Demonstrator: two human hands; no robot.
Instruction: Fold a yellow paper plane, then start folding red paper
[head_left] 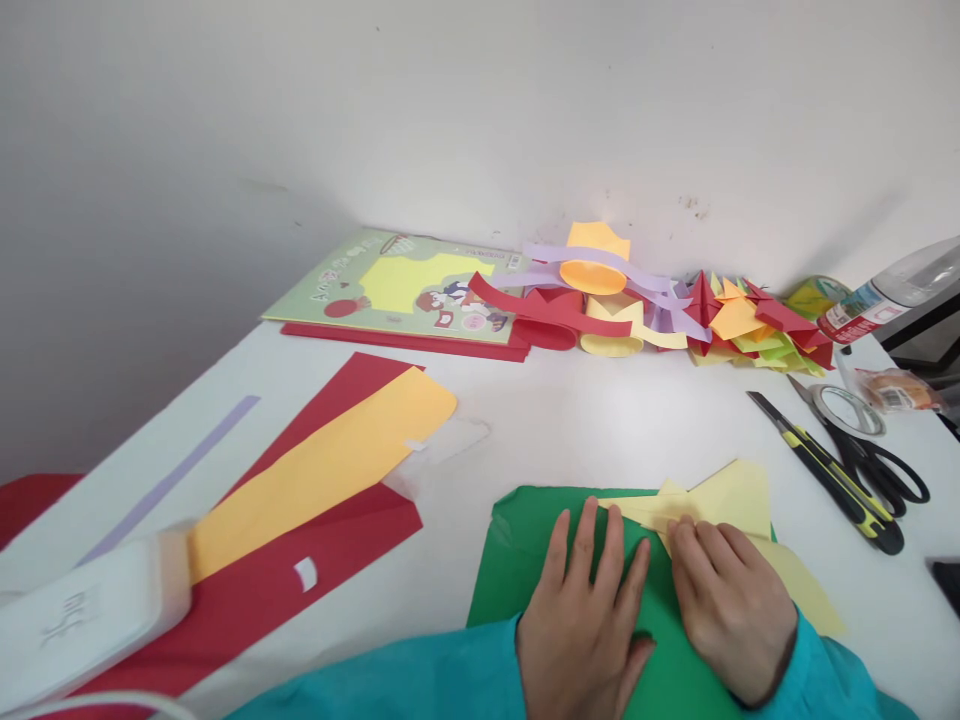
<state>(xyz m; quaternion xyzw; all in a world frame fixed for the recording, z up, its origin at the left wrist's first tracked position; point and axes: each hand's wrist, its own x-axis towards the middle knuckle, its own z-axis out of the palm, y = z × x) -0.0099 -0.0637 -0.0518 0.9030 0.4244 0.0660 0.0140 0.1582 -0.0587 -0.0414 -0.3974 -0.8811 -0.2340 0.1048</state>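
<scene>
Head view shows two bare hands and one folded pale yellow paper (pixel 739 495) lying partly on one green sheet (pixel 499 575), at the near edge of the white tabletop (pixel 600 430), right of centre. The paper's long axis runs roughly left to right, its narrow tip pointing left and its broad part spreading right. The left hand (pixel 581 620) is wide, fingers spread over the green sheet, two fingertips at the narrow tip. The right hand (pixel 731 600) is narrow, fingers bunched on the paper's middle; whether it pinches the paper, I cannot tell. To the right lie one utility knife (pixel 832 477), one pair of black scissors (pixel 874 465) and one tape roll (pixel 849 410). Farther left are one orange paper strip (pixel 322 460) and one lilac strip (pixel 172 480). Three ring-shaped paper pieces (pixel 592 276) sit near the wall.
</scene>
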